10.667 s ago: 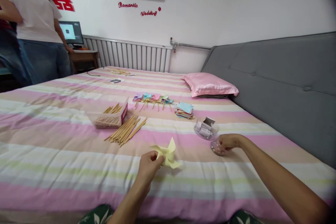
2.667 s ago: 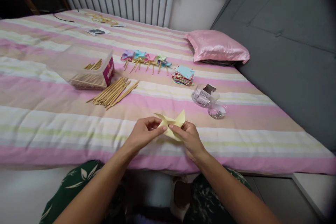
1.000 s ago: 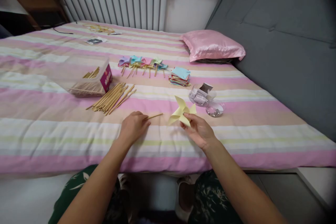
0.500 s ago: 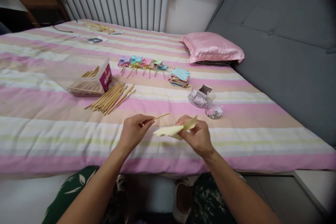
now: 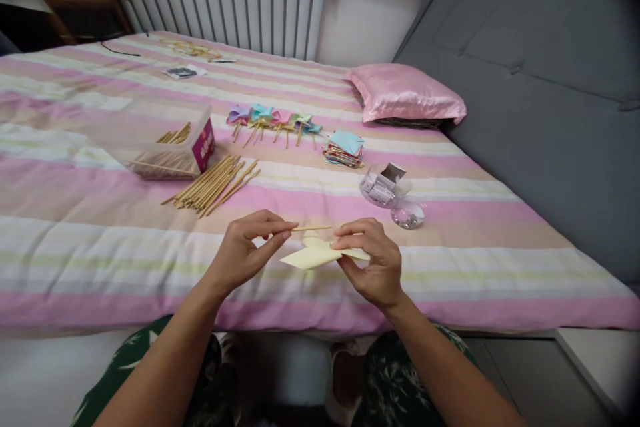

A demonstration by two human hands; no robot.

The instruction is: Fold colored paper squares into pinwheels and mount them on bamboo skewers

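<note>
Between thumb and fingers, my left hand point(image 5: 255, 243) pinches a thin wooden stick point(image 5: 315, 227) that points right. My right hand point(image 5: 371, 257) is closed on a pale yellow paper pinwheel point(image 5: 311, 256), its blades spreading left and right of the fingers. The stick's free tip lies just above the pinwheel, close to the right fingertips; whether they touch I cannot tell. Farther off, a bundle of loose sticks point(image 5: 210, 185) lies beside a clear plastic box point(image 5: 203, 140) with more sticks inside. Finished-looking pinwheels on sticks point(image 5: 273, 119) lie in a row behind.
A stack of coloured paper squares point(image 5: 345, 147) sits right of the pinwheels. Nearer are a clear round container point(image 5: 383, 185) and a small dish of metal bits point(image 5: 407, 215). A pink pillow point(image 5: 407, 95) rests by the grey headboard point(image 5: 530, 80). A striped sheet point(image 5: 465, 267) covers the bed.
My left hand has brought the stick rightward, nearer my right hand, and it now lies more level. The pinwheel has been turned, so its blades face up more.
</note>
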